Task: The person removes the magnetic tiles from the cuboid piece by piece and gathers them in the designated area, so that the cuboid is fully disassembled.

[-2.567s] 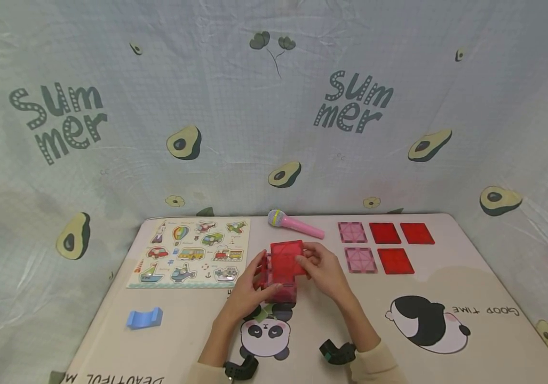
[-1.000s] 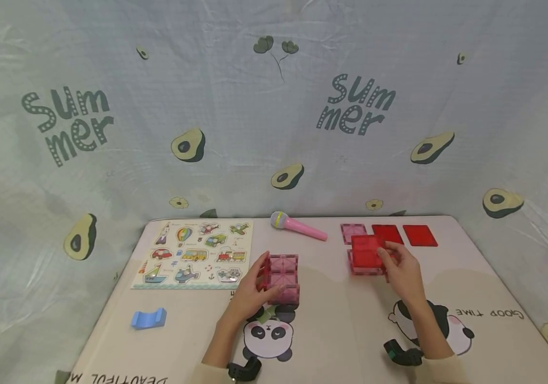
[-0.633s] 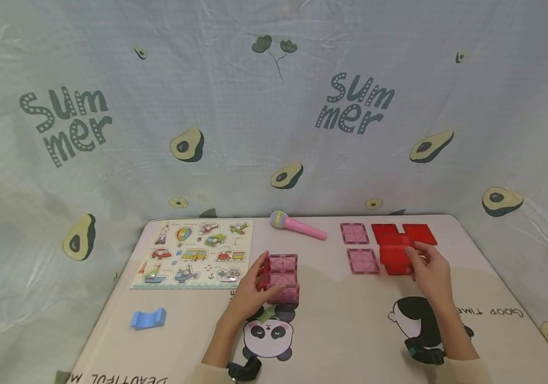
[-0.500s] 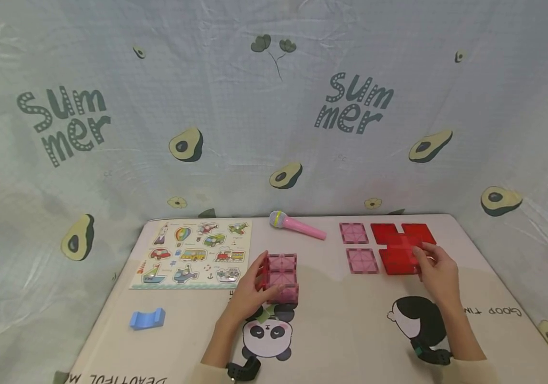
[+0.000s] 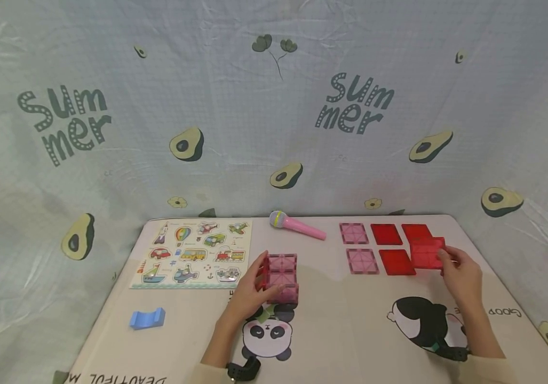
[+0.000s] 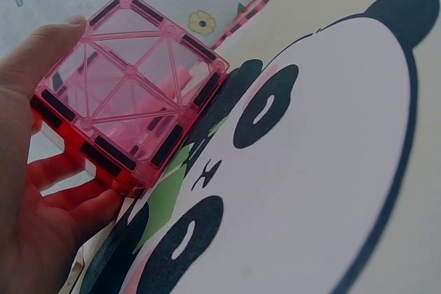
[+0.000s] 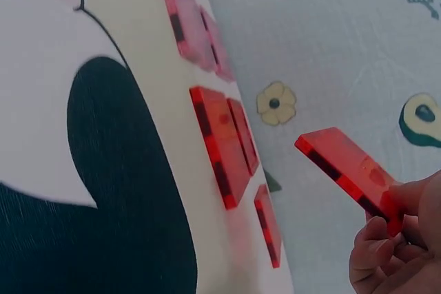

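Observation:
My left hand (image 5: 249,293) holds a small box-like build of magnetic tiles (image 5: 282,278) on the table, thumb on its near side. In the left wrist view, the box shows a clear pink tile (image 6: 131,70) in front and a red side, with fingers curled behind it. My right hand (image 5: 463,274) pinches a red magnetic tile (image 5: 426,253) by its right edge. The right wrist view shows this held tile (image 7: 355,166) raised and tilted. Beside it lie red tiles (image 5: 397,262), and two pink tiles (image 5: 362,261) are farther left.
A pink toy microphone (image 5: 298,225) lies at the back middle. On the left are a vehicle picture puzzle board (image 5: 189,253) and a blue block (image 5: 148,318) with a curved top. A printed cloth (image 5: 235,106) hangs behind the table.
My right hand has carried the red tile from beside the box rightward, passing over the pink and red tiles, to the right end of the lower row. The left hand has stayed on the box.

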Demonstrator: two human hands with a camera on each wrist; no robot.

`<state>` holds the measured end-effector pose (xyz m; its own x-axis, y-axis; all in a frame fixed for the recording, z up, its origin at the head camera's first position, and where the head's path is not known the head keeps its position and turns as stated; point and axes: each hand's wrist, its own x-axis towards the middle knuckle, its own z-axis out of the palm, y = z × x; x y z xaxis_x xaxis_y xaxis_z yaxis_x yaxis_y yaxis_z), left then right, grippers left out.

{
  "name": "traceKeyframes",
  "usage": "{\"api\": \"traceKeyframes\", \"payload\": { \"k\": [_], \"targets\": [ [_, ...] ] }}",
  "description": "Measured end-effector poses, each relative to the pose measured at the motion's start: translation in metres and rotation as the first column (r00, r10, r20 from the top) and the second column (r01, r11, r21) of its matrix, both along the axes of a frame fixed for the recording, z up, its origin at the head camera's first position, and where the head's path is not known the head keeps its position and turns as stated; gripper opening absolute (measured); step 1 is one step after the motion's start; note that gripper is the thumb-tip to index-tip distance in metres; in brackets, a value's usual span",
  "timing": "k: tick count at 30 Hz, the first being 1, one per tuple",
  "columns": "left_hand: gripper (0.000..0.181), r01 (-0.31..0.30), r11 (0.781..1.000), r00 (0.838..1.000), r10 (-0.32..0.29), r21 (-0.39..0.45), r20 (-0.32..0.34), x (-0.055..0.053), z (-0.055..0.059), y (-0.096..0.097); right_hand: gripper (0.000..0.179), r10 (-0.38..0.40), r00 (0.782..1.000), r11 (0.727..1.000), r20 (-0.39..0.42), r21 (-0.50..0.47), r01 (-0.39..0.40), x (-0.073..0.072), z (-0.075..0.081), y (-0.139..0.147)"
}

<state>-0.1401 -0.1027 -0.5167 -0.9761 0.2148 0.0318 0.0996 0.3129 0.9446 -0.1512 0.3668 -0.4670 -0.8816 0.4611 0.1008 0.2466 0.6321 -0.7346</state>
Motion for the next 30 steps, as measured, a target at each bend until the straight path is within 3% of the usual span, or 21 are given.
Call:
{"api": "traceKeyframes", "payload": {
  "k": [7,19,30],
  "targets": [
    [0.086,-0.001,1.000,1.000,0.001,-0.003,0.000,0.000,0.000,0.000,0.053,-0.043,0.999,0.999,0.033,0.018,0.042,-0.007,-0.008,0.017],
    [0.088,0.003,1.000,1.000,-0.003,0.027,0.005,0.001,0.000,0.000,0.058,-0.104,0.985,0.992,0.136,-0.062,0.113,-0.022,-0.027,0.036],
    [0.087,-0.005,1.000,1.000,0.005,0.022,0.001,0.001,0.000,-0.001,0.059,-0.107,0.981,0.991,0.162,-0.059,0.118,-0.032,-0.043,0.044]
  ]
}}
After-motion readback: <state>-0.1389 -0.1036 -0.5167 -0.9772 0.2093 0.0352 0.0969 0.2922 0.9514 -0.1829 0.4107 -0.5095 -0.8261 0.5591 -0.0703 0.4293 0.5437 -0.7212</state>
